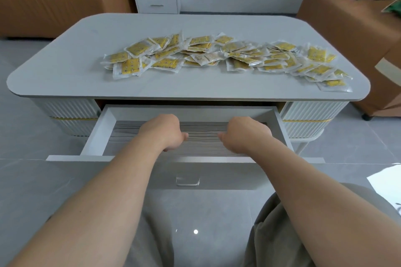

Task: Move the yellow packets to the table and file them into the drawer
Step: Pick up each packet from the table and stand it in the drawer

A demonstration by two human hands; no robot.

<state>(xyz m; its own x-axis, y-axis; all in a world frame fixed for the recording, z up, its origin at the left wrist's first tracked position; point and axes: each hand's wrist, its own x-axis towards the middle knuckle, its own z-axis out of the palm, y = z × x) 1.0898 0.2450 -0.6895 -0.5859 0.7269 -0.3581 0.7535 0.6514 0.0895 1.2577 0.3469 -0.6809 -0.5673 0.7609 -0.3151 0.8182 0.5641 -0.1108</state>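
The drawer (98, 130) is pulled well out from under the counter (65, 71), and its wood-grain floor shows no packets where it can be seen. The yellow packets (217, 58) lie in a loose, overlapping heap on the counter, above and beyond the drawer, running from over its left part out past its right side.

Both of the person's hands are down inside the drawer. The left hand (165, 132) is over the drawer's left-centre and the right hand (245, 134) over its right-centre, with a gap of bare drawer floor between them. Each grip is loosely curled, thumb pointing inward, and pinches nothing that shows. The fingertips are hidden under the backs of the hands, so it cannot be told whether they touch the drawer floor.

The move to the counter looks done, and the filing looks to be at its start, with the drawer opened and nothing in it yet. The next move likely calls for lifting the hands out of the drawer, reaching over its back edge to the heap and gathering a small stack. The packets should be squared up so they stand or lie in order inside the drawer. They are slick and overlap, so a handful could slide apart if it is pinched too lightly.
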